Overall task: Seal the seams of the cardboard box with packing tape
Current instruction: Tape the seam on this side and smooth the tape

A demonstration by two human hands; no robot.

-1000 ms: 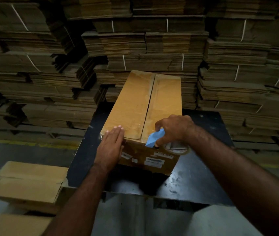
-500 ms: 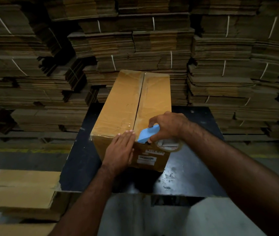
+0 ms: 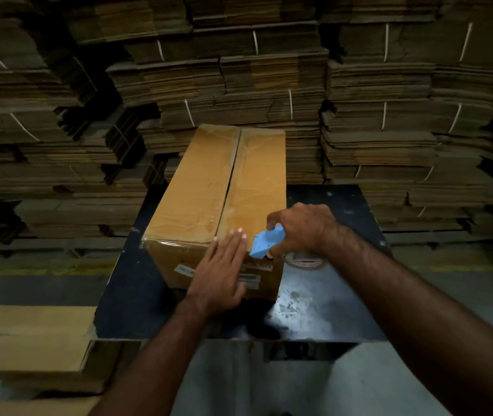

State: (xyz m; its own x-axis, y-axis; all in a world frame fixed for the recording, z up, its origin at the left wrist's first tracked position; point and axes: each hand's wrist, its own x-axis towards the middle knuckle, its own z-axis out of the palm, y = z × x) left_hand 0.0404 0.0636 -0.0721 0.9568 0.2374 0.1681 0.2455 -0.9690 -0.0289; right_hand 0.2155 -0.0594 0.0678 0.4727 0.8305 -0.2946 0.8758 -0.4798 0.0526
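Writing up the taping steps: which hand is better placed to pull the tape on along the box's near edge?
The right hand: it already grips the blue tape dispenser at that edge. The left hand lies flat on the box.

Both bare forearms reach forward, hands close together and low.
The left hand (image 3: 220, 270) lies flat, palm down, fingers straight and pressed together, pointing away; the right hand (image 3: 299, 228) is curled in a fist-like grip with knuckles up, its wrist bent slightly inward toward the left.

Dark tabletop (image 3: 344, 310), one long cardboard box (image 3: 206, 187) lengthwise on it.
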